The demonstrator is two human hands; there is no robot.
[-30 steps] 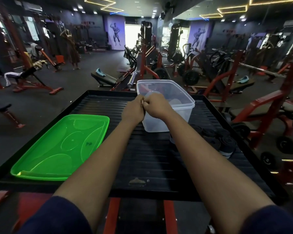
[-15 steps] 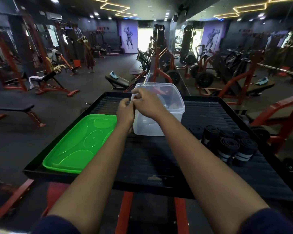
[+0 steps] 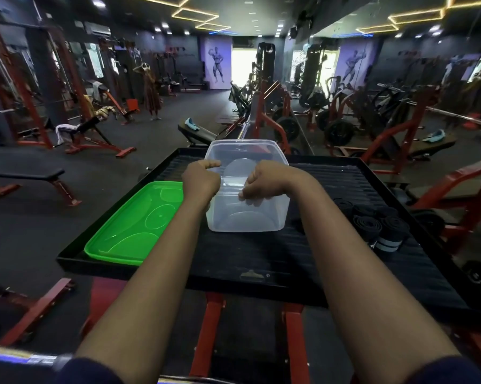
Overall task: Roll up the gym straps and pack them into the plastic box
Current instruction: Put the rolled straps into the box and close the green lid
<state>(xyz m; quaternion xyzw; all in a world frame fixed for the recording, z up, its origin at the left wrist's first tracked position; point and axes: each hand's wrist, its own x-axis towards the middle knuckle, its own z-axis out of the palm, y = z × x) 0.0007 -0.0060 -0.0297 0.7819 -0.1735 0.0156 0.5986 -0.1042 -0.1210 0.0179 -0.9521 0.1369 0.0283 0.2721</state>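
Gym straps (image 3: 378, 228) are lying rolled up in a dark bunch on the right side of the black tray (image 3: 261, 261). They are sitting near its right edge and apart from the plastic box (image 3: 247, 217). At least 4 rolls are showing, and 1 is showing a grey band.

The plastic box is sitting upright in the middle of the tray. Its open top is facing up and its far side is sitting close to the tray's far edge. A low raised edge is running all round the tray.

A green lid (image 3: 128, 234) is lying flat on the left side, reaching down to the near left corner. The left arm is hiding its right edge, so I cannot tell if it is touching the box. Bare tray is stretching between the box and the near edge, and between the box and the straps. Red bars (image 3: 210, 328) are holding the tray up.

Both arms are reaching out over the near edge. The left hand (image 3: 200, 180) is curling at the box's near left corner and pinching the rim, with its thumb lying along the top. The right hand (image 3: 264, 182) is holding the near rim. Its fingers (image 3: 252, 196) are curling down over the clear wall and pressing on it. The 2 hands are sitting a little apart.
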